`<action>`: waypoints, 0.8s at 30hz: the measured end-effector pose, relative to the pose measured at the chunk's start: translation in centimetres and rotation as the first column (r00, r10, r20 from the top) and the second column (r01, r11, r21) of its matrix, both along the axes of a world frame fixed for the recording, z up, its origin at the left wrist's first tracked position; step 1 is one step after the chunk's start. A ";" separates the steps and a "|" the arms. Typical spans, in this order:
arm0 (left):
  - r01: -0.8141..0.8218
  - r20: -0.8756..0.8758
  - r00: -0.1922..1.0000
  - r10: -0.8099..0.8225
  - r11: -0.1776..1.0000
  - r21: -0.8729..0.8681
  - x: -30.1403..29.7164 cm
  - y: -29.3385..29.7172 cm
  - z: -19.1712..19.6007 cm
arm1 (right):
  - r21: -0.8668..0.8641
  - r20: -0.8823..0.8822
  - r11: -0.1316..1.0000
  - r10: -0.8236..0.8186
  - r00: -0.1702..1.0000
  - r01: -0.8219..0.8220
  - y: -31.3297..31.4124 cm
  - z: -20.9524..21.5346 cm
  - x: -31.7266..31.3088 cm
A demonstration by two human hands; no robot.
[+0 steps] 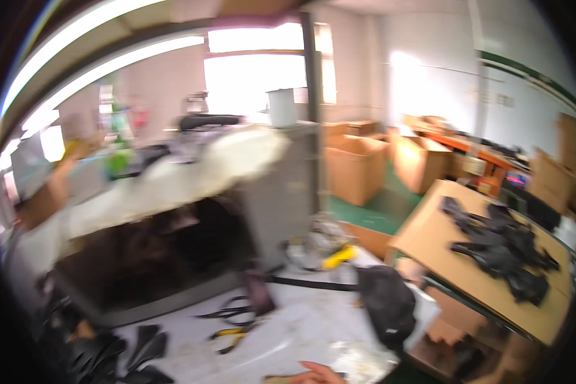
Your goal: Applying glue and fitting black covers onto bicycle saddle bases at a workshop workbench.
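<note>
My right hand (318,373) shows only in part at the lower edge, over the white worktable (192,349). Its visible fingers are stretched to the left and look apart, with nothing seen between them; the rest is cut off. A narrow brownish thing lies beside the fingertips, too blurred to name. Farther in are black-handled scissors (227,312) and a yellow-and-black hand tool (233,334), perhaps snips. Dark flat pieces (96,355) lie piled at the lower left. To the right, a black cloth-like piece (387,307) hangs at the table's edge. My left hand is out of view.
A grey-framed bin or shelf with a dark inside (153,249) stands behind the tools, with white padding (192,176) on top. At the right, a brown table (422,224) bears black pieces (505,249). Cardboard boxes (355,169) stand on the green floor.
</note>
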State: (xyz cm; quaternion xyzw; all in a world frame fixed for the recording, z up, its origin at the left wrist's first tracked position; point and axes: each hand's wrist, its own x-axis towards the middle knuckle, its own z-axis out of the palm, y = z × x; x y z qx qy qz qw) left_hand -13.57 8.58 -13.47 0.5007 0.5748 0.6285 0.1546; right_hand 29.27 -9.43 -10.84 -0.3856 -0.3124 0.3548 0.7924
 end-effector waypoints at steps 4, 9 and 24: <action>0.465 0.401 0.835 -0.376 0.872 -0.151 0.1 -2.8 1.4 | -0.056 0.078 0.995 0.085 0.993 -0.081 0.6 0.6 -1.6; 0.516 0.707 0.580 -0.405 0.854 0.067 2.8 -5.3 6.5 | -0.141 0.118 0.934 0.346 0.931 -0.329 1.5 0.8 -3.2; 0.844 -0.598 0.436 -0.672 0.536 0.012 16.5 -5.3 10.4 | -0.359 0.107 0.899 0.308 0.945 -0.252 3.6 4.9 -5.4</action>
